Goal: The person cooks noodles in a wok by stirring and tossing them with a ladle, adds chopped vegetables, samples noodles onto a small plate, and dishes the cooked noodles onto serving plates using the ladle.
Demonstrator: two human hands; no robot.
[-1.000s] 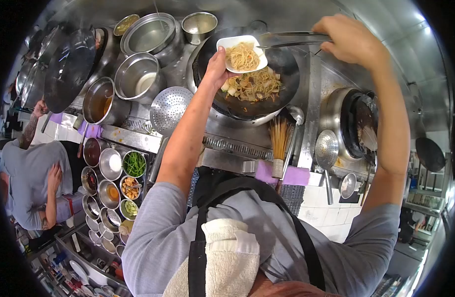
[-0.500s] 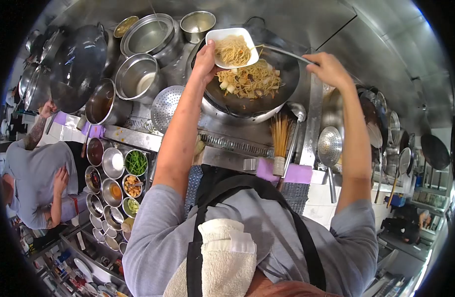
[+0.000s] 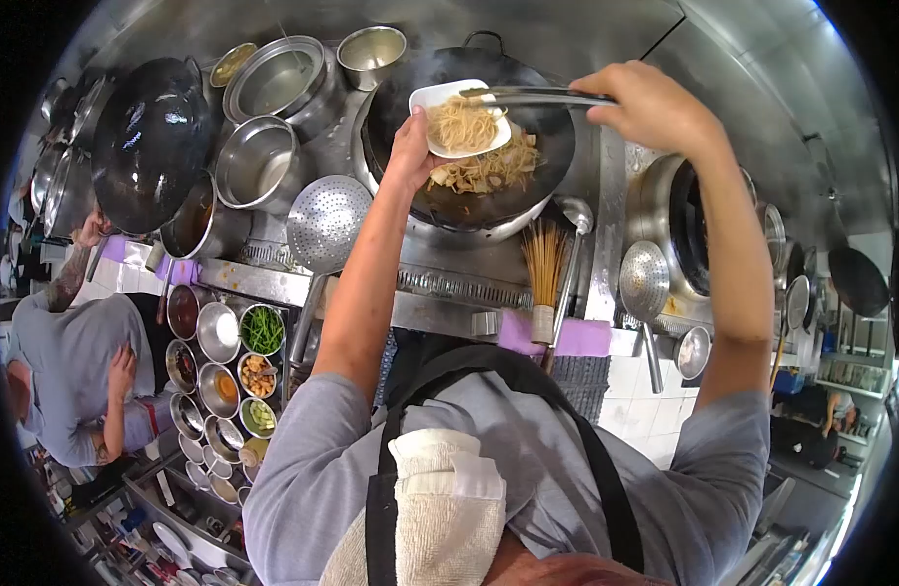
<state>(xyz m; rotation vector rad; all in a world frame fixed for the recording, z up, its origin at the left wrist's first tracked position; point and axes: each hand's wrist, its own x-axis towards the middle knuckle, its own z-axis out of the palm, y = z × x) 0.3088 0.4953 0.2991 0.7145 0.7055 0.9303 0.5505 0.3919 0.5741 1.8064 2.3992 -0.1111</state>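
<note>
My left hand (image 3: 410, 151) grips a white square bowl (image 3: 426, 97) by its left side, tilted above the wok. Noodles (image 3: 462, 127) fill part of it. My right hand (image 3: 660, 105), at the upper right, is closed around metal tongs (image 3: 547, 96). Their tips reach over the bowl's far rim, touching or just above the noodles. Below is a black wok (image 3: 449, 207) on the burner, with stir-fried noodles and pale pieces (image 3: 503, 168) in it. The bowl hides part of that food.
Left of the wok are a perforated strainer (image 3: 327, 225), metal pots (image 3: 257, 161) and small bowls of ingredients (image 3: 264, 330). A bamboo brush (image 3: 544, 278) and ladle (image 3: 574, 213) lie in front. A skimmer (image 3: 645, 283) is at right. A co-worker (image 3: 78, 361) stands far left beside another wok (image 3: 149, 139).
The tongs have risen from beside the bowl to over its far rim, and my right hand has moved up. The bowl has tilted more toward the wok. The view has shifted slightly.
</note>
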